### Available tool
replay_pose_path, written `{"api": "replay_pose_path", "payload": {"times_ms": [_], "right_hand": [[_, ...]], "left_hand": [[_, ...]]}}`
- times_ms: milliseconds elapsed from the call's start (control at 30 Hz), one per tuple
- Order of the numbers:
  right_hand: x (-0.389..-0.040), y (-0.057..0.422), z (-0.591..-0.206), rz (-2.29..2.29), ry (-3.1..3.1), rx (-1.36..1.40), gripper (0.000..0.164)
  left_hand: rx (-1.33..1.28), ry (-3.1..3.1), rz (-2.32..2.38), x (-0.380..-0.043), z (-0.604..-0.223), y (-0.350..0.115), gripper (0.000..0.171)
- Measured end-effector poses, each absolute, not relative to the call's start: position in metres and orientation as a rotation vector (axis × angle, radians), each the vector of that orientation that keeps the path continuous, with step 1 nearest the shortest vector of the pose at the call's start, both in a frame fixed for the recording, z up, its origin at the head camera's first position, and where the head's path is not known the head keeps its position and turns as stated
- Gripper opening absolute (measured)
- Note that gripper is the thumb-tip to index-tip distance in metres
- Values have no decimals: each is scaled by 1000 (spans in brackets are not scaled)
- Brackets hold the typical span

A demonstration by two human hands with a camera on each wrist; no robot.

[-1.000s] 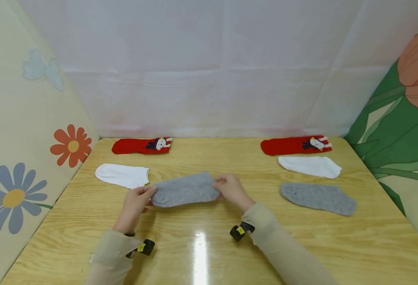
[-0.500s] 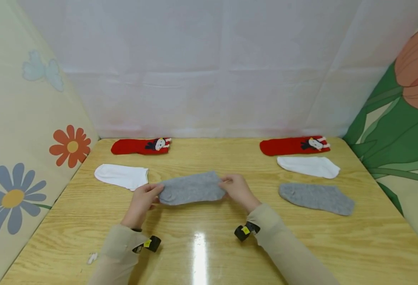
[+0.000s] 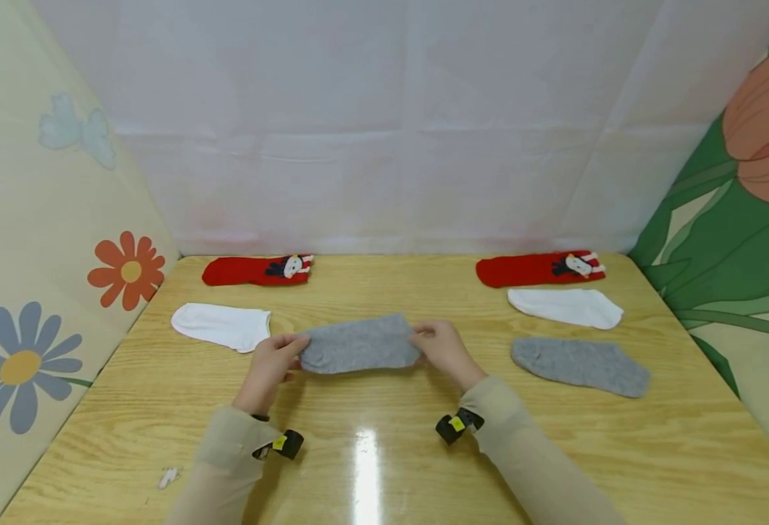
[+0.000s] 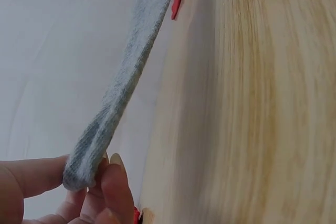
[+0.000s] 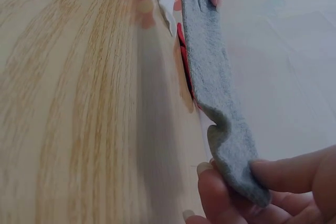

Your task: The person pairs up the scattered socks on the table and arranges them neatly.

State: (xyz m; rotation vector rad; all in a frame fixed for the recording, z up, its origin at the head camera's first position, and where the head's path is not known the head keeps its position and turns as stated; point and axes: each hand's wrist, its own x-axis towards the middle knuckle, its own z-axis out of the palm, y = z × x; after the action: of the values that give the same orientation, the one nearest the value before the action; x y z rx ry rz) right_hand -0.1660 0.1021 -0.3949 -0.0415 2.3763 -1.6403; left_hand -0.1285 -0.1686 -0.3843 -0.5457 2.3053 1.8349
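A grey sock point(image 3: 361, 345) is stretched sideways between both hands, held above the table. My left hand point(image 3: 270, 370) pinches its left end, thumb on the near face and fingers behind, as the left wrist view shows along the sock point(image 4: 123, 80). At the other end my right hand point(image 3: 448, 352) pinches the sock between thumb and fingers; in the right wrist view the sock point(image 5: 210, 56) sags into a fold near that grip. A second grey sock point(image 3: 581, 366) lies flat to the right of the right hand. Just beyond the left hand lies a white sock point(image 3: 221, 325).
Another white sock point(image 3: 564, 306) lies at the right. Along the back edge rest two red socks with a cartoon figure, one red sock point(image 3: 243, 271) left and one red sock point(image 3: 522, 270) right. A small white scrap point(image 3: 168, 477) is on the wooden table point(image 3: 332, 452) near the left sleeve.
Both hands have shifted a little to the right together with the grey sock between them. Their pinch on its ends stays the same, and the other socks lie unmoved.
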Motion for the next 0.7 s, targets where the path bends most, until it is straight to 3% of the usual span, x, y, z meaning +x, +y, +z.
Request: {"api": "replay_pose_path", "payload": {"times_ms": [700], "right_hand": [[-167,113,-393,-1675,2359,41,26]], "left_hand": [[-501,2299,1806,-143,-386,-153,36]]}}
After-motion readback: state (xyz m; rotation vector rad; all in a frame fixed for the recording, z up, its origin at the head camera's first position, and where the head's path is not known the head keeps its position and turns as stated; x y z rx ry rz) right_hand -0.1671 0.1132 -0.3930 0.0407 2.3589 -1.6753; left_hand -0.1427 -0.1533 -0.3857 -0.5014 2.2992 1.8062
